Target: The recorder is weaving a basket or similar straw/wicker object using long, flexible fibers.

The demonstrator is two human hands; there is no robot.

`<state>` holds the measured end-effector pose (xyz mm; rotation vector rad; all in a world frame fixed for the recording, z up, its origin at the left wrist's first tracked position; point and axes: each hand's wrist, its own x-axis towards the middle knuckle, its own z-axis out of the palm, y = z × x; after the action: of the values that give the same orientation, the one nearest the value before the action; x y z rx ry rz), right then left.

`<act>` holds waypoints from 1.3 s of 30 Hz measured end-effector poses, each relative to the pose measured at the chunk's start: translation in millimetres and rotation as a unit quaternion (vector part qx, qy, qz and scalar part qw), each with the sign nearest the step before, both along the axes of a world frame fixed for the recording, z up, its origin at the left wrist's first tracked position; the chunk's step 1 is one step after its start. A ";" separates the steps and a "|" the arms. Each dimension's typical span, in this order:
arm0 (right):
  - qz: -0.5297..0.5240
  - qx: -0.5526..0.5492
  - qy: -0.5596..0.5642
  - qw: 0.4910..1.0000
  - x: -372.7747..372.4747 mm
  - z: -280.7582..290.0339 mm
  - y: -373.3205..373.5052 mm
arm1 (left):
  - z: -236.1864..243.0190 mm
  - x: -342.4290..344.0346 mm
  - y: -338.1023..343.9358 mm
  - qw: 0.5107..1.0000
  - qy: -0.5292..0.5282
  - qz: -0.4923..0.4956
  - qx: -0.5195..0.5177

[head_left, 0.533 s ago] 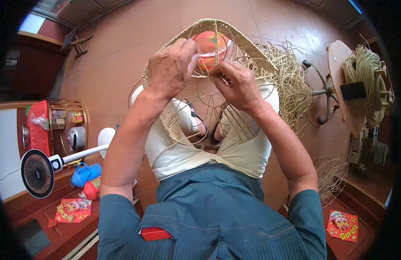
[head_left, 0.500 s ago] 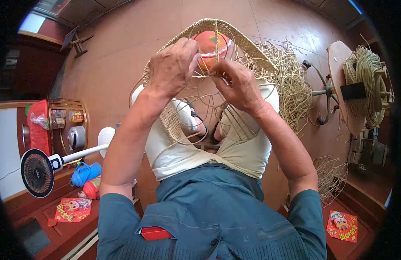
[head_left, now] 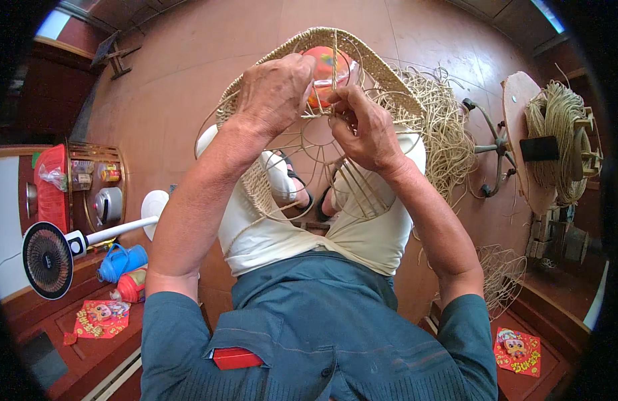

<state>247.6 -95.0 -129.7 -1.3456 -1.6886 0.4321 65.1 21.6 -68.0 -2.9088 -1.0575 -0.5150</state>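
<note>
While both hands meet in the upper centre of the frame, the left hand (head_left: 275,93) grips the rim of a half-woven wire-frame basket (head_left: 382,73), and the right hand (head_left: 366,127) pinches a straw strand (head_left: 330,100), fingers together, just beside the left hand's fingertips.

Packages and printed items I can make out: a flat red packet (head_left: 235,359) poking from my shirt pocket at bottom centre; a red decorative paper with a cartoon figure (head_left: 100,317) on the floor lower left; another red cartoon paper (head_left: 516,349) lower right; small jars with coloured labels (head_left: 106,174) on the left rack, too small to detail.
</note>
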 end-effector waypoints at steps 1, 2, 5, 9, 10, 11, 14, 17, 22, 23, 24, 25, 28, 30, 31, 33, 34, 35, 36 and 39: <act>-0.003 0.001 0.007 1.000 -0.6 -0.1 0.0 | 0.7 -0.1 0.1 1.000 -0.010 -0.004 -0.017; -0.004 -0.005 0.017 1.000 -1.2 -0.2 0.0 | 2.2 -0.7 1.6 1.000 -0.013 -0.003 -0.007; -0.007 0.005 0.013 1.000 -2.8 -0.1 0.4 | 8.6 -4.3 8.8 1.000 -0.010 -0.026 0.001; -0.013 0.023 -0.002 1.000 -5.5 1.9 -2.0 | 15.4 -4.8 17.2 0.999 0.013 -0.049 0.015; -0.026 0.018 0.002 1.000 -7.6 2.3 -2.0 | 17.4 -5.1 19.1 0.997 0.013 -0.072 0.021; -0.036 0.007 0.014 0.999 -9.3 3.0 -1.8 | 20.1 -5.5 21.5 0.997 0.007 -0.070 0.030; -0.046 0.000 0.025 0.999 -13.6 5.0 -3.6 | 29.5 -7.2 28.5 0.995 0.003 -0.092 0.047; -0.052 0.023 0.014 0.998 -18.4 7.3 -8.2 | 39.9 -8.0 34.0 0.993 0.003 -0.105 0.052; -0.062 0.037 0.030 0.997 -27.8 11.5 -18.7 | 53.4 -12.7 36.3 0.983 -0.039 -0.131 0.122; -0.061 -0.017 0.027 0.998 -27.9 12.7 -21.6 | 55.1 -13.7 36.9 0.983 -0.042 -0.127 0.127; -0.062 -0.006 0.021 0.998 -28.6 13.4 -23.3 | 55.7 -14.0 37.4 0.980 -0.053 -0.136 0.136; -0.064 -0.009 0.018 0.998 -29.3 14.2 -24.5 | 55.9 -13.9 37.7 0.977 -0.067 -0.142 0.144; -0.065 -0.008 0.013 0.998 -31.3 15.1 -28.4 | 52.7 -11.3 37.3 0.976 -0.082 -0.144 0.144; -0.068 -0.017 0.017 0.997 -33.1 15.0 -29.7 | 50.3 -8.7 36.1 0.977 -0.092 -0.134 0.137; -0.071 -0.003 0.013 0.997 -34.0 14.8 -30.1 | 49.4 -7.9 35.1 0.981 -0.090 -0.123 0.120; -0.071 0.004 0.006 0.997 -35.1 14.6 -32.0 | 51.1 -6.2 35.7 0.981 -0.117 -0.116 0.101; -0.069 -0.001 0.012 0.998 -35.4 14.5 -32.5 | 52.1 -5.3 35.7 0.983 -0.136 -0.102 0.069; -0.069 0.006 0.005 0.998 -35.2 14.2 -32.5 | 53.1 -4.1 35.7 0.982 -0.136 -0.109 0.075; -0.070 0.009 0.001 0.997 -36.0 14.0 -32.7 | 53.5 -2.8 35.1 0.982 -0.143 -0.107 0.056; -0.073 0.009 -0.004 0.997 -36.6 12.8 -34.0 | 53.7 1.1 33.3 0.985 -0.147 -0.094 0.016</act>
<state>211.0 -129.0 -116.9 -1.4475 -1.5833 0.3264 66.2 55.0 -14.3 -2.9819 -0.7866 -0.9837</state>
